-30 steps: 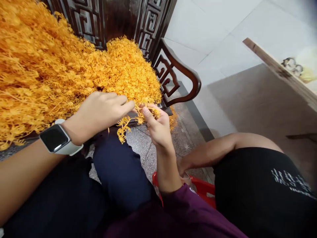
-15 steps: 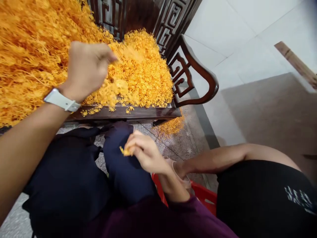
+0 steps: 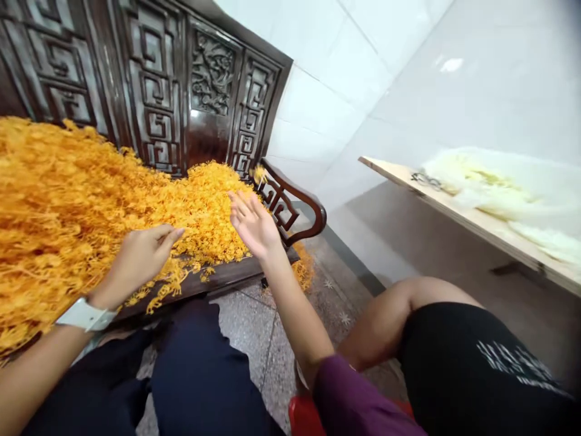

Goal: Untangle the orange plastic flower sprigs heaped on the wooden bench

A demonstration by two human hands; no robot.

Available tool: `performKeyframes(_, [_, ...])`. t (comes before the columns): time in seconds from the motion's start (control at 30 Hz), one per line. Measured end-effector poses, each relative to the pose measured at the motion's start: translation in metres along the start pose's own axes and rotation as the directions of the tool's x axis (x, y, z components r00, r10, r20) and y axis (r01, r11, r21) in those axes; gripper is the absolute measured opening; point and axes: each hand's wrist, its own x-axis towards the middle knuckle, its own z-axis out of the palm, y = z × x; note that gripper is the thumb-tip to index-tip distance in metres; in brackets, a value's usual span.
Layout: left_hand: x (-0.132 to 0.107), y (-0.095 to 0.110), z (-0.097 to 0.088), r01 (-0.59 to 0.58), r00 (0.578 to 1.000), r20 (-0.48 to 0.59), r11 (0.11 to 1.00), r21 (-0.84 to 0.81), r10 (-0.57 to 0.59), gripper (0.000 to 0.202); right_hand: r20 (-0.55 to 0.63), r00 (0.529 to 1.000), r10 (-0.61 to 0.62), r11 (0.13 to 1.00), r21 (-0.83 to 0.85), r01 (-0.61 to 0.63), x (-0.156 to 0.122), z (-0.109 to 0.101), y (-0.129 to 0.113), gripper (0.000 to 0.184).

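Observation:
A big heap of orange plastic flower-like strands (image 3: 59,224) covers the left of a dark wooden bench (image 3: 218,277). Joined to it on the right is a smaller pile of short orange pieces (image 3: 213,212). My left hand (image 3: 140,260), with a white watch band on the wrist, is closed in a pinch above the bench's front edge, and I cannot make out anything in its fingers. My right hand (image 3: 255,225) is raised before the smaller pile, palm up and fingers apart. Just beyond its fingertips a small yellow-orange piece (image 3: 259,174) is in the air, blurred.
The bench's carved back (image 3: 154,85) and curved armrest (image 3: 313,212) bound the pile. More orange strands (image 3: 303,266) lie on the floor. A wooden shelf (image 3: 399,175) bears pale plastic bags. Another person's bent knee (image 3: 417,297) is close on my right, by a red stool (image 3: 306,418).
My right hand has risen from my lap towards the pile and opened, letting go of the orange piece it held. The view has swung up and right; my left hand has drawn back lower.

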Motion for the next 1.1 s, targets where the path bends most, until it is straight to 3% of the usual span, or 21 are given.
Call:
performKeyframes(0.03, [0.003, 0.008, -0.001, 0.036, 0.999, 0.005, 0.999, 0.019, -0.036, 0.039, -0.236, 0.965, 0.114, 0.991, 0.099, -0.093, 0.024, 0.000, 0.004, 0.020])
performKeyframes(0.07, [0.005, 0.017, -0.001, 0.068, 0.998, 0.017, 0.997, 0.027, -0.068, 0.039, -0.314, 0.939, 0.142, 0.986, 0.123, -0.108, 0.042, 0.000, 0.009, 0.012])
performKeyframes(0.13, [0.008, 0.033, -0.001, 0.056, 0.996, 0.074, 0.998, 0.032, -0.058, 0.038, -0.386, 0.903, 0.186, 0.978, 0.165, -0.131, 0.059, 0.002, 0.025, 0.005])
performKeyframes(0.23, [0.012, 0.045, 0.005, 0.031, 0.995, 0.092, 0.998, 0.062, -0.037, 0.039, -0.387, 0.899, 0.205, 0.973, 0.176, -0.147, 0.041, 0.003, 0.051, 0.004])
performKeyframes(0.33, [0.013, 0.045, 0.013, 0.000, 1.000, 0.026, 0.991, 0.135, -0.004, 0.044, -0.312, 0.927, 0.207, 0.969, 0.196, -0.151, 0.005, 0.003, 0.059, 0.025])
performKeyframes(0.43, [0.012, 0.048, 0.015, -0.037, 0.999, 0.016, 0.961, 0.275, 0.033, 0.045, -0.168, 0.978, 0.121, 0.986, 0.137, -0.099, -0.019, 0.002, 0.045, 0.049])
performKeyframes(0.63, [0.013, 0.069, 0.008, -0.017, 0.999, 0.047, 0.887, 0.462, -0.006, 0.042, -0.136, 0.983, -0.122, 0.966, -0.244, 0.086, -0.041, 0.002, 0.026, 0.037])
performKeyframes(0.77, [0.020, 0.068, 0.007, -0.003, 0.998, 0.056, 0.881, 0.474, -0.027, 0.035, -0.153, 0.956, -0.248, 0.908, -0.380, 0.175, -0.087, 0.018, 0.035, 0.032])
performKeyframes(0.83, [0.023, 0.056, 0.007, 0.061, 0.996, 0.024, 0.889, 0.453, -0.081, 0.036, -0.023, 0.965, -0.261, 0.869, -0.440, 0.225, -0.123, 0.034, 0.042, 0.023])
performKeyframes(0.87, [0.024, 0.047, 0.006, 0.114, 0.992, -0.011, 0.886, 0.450, -0.122, 0.037, 0.122, 0.968, -0.219, 0.856, -0.453, 0.251, -0.141, 0.042, 0.045, 0.017])
performKeyframes(0.9, [0.025, 0.037, 0.006, 0.173, 0.984, -0.052, 0.880, 0.443, -0.168, 0.039, 0.329, 0.934, -0.142, 0.846, -0.449, 0.287, -0.156, 0.049, 0.047, 0.013])
performKeyframes(0.93, [0.024, 0.027, 0.007, 0.223, 0.975, -0.079, 0.878, 0.424, -0.209, 0.041, 0.560, 0.828, -0.036, 0.857, -0.409, 0.314, -0.167, 0.053, 0.048, 0.011])
performKeyframes(0.97, [0.024, 0.018, 0.007, 0.252, 0.967, -0.079, 0.886, 0.389, -0.240, 0.043, 0.765, 0.641, 0.072, 0.884, -0.347, 0.315, -0.173, 0.055, 0.048, 0.009])
performKeyframes(1.0, [0.023, 0.012, 0.009, 0.263, 0.964, -0.057, 0.902, 0.343, -0.259, 0.045, 0.897, 0.413, 0.158, 0.919, -0.287, 0.271, -0.171, 0.054, 0.045, 0.009])
performKeyframes(1.03, [0.023, 0.007, 0.010, 0.262, 0.964, -0.026, 0.920, 0.292, -0.266, 0.046, 0.953, 0.219, 0.208, 0.950, -0.251, 0.188, -0.163, 0.050, 0.040, 0.013])
performKeyframes(1.07, [0.022, 0.006, 0.012, 0.253, 0.965, 0.001, 0.936, 0.243, -0.262, 0.047, 0.962, 0.139, 0.234, 0.965, -0.248, 0.091, -0.149, 0.044, 0.033, 0.019])
performKeyframes(1.1, [0.022, 0.007, 0.013, 0.239, 0.969, 0.015, 0.948, 0.209, -0.248, 0.047, 0.946, 0.215, 0.241, 0.969, -0.247, 0.002, -0.129, 0.037, 0.024, 0.026])
